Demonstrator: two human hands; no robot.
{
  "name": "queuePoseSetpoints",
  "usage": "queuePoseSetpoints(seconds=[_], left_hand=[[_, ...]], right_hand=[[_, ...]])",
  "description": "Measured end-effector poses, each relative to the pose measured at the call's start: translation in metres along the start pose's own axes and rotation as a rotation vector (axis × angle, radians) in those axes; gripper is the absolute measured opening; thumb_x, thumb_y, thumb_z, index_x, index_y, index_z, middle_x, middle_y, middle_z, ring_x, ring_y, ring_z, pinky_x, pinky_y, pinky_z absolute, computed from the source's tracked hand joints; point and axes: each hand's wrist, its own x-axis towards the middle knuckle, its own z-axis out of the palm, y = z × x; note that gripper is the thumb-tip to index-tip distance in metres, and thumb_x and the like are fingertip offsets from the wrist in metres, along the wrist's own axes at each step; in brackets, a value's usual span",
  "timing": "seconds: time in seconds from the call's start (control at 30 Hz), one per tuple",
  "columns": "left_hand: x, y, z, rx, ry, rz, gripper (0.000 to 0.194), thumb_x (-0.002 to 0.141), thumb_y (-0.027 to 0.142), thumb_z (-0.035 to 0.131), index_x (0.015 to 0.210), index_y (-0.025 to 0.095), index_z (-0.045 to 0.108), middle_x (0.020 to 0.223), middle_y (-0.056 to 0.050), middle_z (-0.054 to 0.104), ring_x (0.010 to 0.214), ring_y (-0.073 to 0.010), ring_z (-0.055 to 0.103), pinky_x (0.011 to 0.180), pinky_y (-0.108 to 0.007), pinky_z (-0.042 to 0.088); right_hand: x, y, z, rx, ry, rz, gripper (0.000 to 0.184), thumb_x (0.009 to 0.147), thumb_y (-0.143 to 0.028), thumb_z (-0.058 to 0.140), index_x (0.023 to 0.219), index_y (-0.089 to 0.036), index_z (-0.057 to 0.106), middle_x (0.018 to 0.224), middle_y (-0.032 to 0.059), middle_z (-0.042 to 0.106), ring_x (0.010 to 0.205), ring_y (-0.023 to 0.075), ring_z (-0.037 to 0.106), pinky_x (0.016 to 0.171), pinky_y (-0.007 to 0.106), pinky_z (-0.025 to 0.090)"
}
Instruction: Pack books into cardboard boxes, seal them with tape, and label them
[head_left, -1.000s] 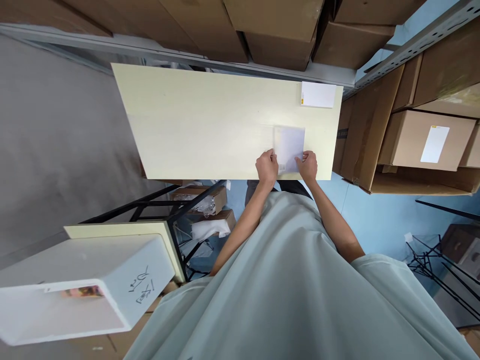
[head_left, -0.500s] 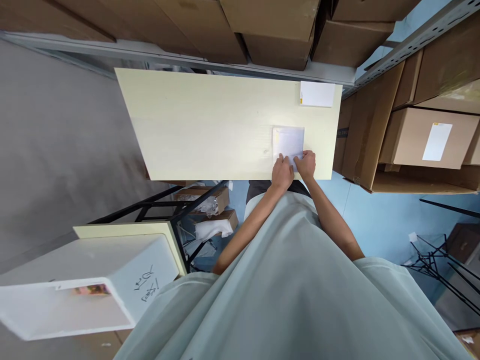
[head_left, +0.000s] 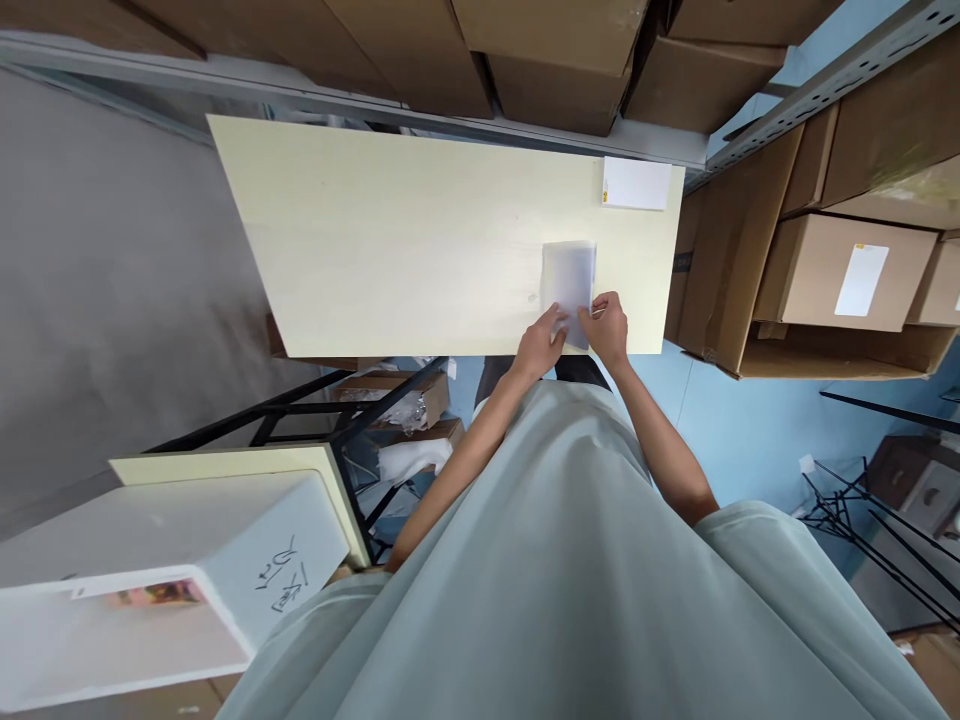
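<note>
A flat, translucent plastic packet lies on the cream tabletop, close to the edge nearest my body. I cannot make out what, if anything, is inside it. My left hand rests at its lower left corner, thumb and fingers apart, fingertips touching the plastic. At the lower right edge, my right hand has its thumb and bent fingers closed on the packet's side. A white card or small stack of labels lies at the table's far right corner, apart from both hands.
Cardboard boxes line the shelf behind the table. An open carton holding a labelled box stands on the right. To the left are a white bin with handwriting and a black metal frame.
The packet looks narrower, its right side drawn inward. My left hand has moved left and its fingers have spread. My right hand has shifted slightly along the packet's right edge.
</note>
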Motion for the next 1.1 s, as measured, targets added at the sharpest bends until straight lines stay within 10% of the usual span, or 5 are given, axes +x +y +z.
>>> queuePoseSetpoints(seconds=[0.3,0.53,0.73,0.9,1.1], left_hand=[[0.001,-0.018,-0.043,-0.324,-0.106,-0.025,0.039,0.101,0.029,0.052,0.133,0.022,0.073,0.149,-0.01,0.072,0.138,-0.0238,0.068,0.113,-0.041,0.058],[-0.002,-0.029,-0.104,-0.31,0.135,-0.049,0.031,0.103,0.038,0.057,0.122,0.021,0.075,0.123,-0.01,0.082,0.101,-0.0217,0.08,0.097,-0.036,0.064],[0.013,-0.043,-0.135,-0.239,0.104,-0.089,0.022,0.099,0.034,0.063,0.112,0.022,0.076,0.113,-0.008,0.083,0.108,-0.0232,0.078,0.1,-0.034,0.061],[0.032,-0.067,-0.138,-0.16,0.078,-0.164,0.016,0.094,0.026,0.066,0.105,0.02,0.076,0.111,-0.009,0.083,0.106,-0.025,0.077,0.099,-0.035,0.059],[0.033,-0.078,-0.142,0.091,0.076,-0.168,0.025,0.095,0.021,0.065,0.117,0.019,0.075,0.114,-0.01,0.079,0.101,-0.0255,0.075,0.101,-0.038,0.057]], right_hand=[[-0.031,-0.05,0.036,-0.061,0.013,-0.092,0.023,0.097,-0.042,0.062,0.1,-0.029,0.043,0.097,-0.001,0.063,0.079,0.0175,0.061,0.077,0.034,0.051],[-0.046,-0.081,0.082,-0.152,0.009,-0.082,0.016,0.102,-0.034,0.059,0.104,-0.028,0.044,0.107,0.0023,0.062,0.087,0.0185,0.063,0.082,0.035,0.053],[-0.049,-0.103,0.144,-0.272,-0.026,-0.054,0.006,0.107,-0.029,0.054,0.109,-0.027,0.049,0.12,0.0093,0.061,0.107,0.0263,0.064,0.086,0.04,0.056],[-0.05,-0.098,0.173,-0.303,-0.072,-0.059,0.014,0.104,-0.021,0.058,0.118,-0.023,0.057,0.128,0.0147,0.061,0.117,0.0296,0.062,0.091,0.041,0.058],[-0.055,-0.055,0.145,-0.272,0.133,0.057,0.027,0.102,-0.03,0.065,0.127,-0.02,0.062,0.132,0.0148,0.063,0.117,0.0272,0.066,0.1,0.041,0.057]])
